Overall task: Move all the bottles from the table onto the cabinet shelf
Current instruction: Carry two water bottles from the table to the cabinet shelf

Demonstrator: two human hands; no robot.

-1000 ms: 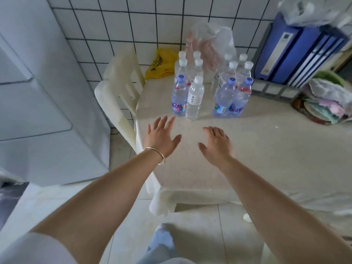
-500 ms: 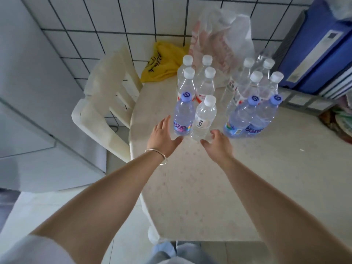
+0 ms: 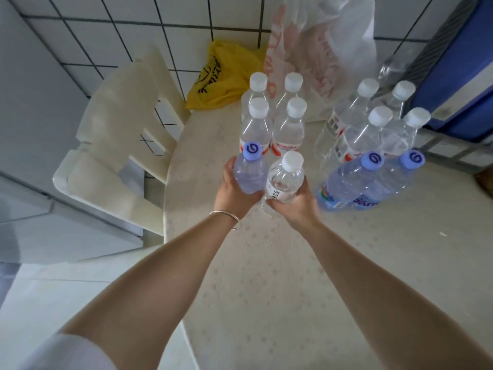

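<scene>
Clear plastic, full and likely heavy — left hand point(image 3: 234, 190) grips the blue-capped bottle point(image 3: 249, 173), right hand point(image 3: 296, 206) the white-capped bottle point(image 3: 285, 180) beside it, mid-body.

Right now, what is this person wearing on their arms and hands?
Both forearms are bare. The left hand has a thin silver metal bangle at its wrist, and a white short sleeve shows at the upper arm. The right hand wears nothing visible.
</scene>
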